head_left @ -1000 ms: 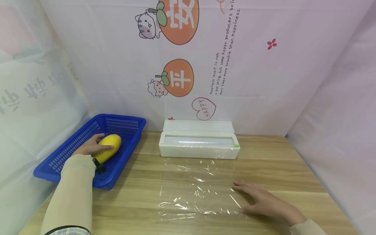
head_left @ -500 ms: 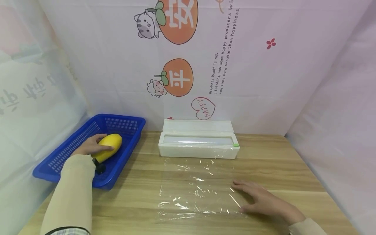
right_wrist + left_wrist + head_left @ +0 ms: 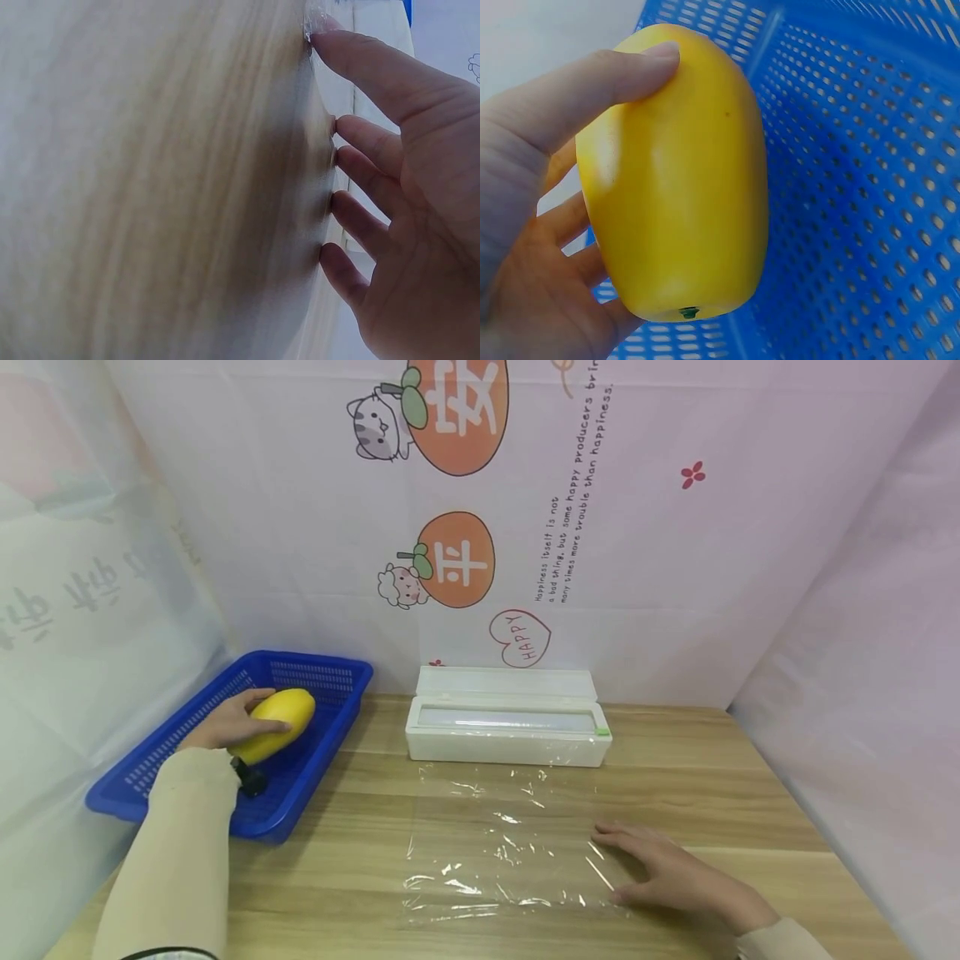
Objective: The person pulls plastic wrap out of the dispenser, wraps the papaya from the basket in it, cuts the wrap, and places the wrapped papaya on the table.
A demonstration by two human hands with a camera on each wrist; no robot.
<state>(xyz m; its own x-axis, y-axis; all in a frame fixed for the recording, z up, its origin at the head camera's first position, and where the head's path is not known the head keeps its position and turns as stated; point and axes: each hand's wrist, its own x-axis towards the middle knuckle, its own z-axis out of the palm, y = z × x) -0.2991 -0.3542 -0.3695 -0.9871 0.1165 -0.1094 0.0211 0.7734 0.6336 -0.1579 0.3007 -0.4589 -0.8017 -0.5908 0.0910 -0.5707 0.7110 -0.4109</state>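
Observation:
A smooth yellow melon (image 3: 281, 717) with a small green stem spot is gripped by my left hand (image 3: 227, 720), inside or just over the blue basket (image 3: 352, 702). In the left wrist view the thumb lies across the melon (image 3: 682, 172) and the other fingers reach behind it. My right hand (image 3: 671, 872) rests on the table beside the right edge of a clear sheet of cling film (image 3: 502, 843). The right wrist view shows its fingertips on the wooden surface, with the thumb (image 3: 375, 64) at a bit of film. The film leads up to a white cling film box (image 3: 510, 747).
The box stands against the back wall with its lid (image 3: 506, 682) raised and a green slider (image 3: 603, 732) at its right end. A wooden table (image 3: 345, 877) extends beneath everything. Printed white curtains (image 3: 637, 552) enclose it at the back and both sides.
My left hand has risen slightly with the melon, which now sits a little higher over the basket. The right hand and the film have stayed in place.

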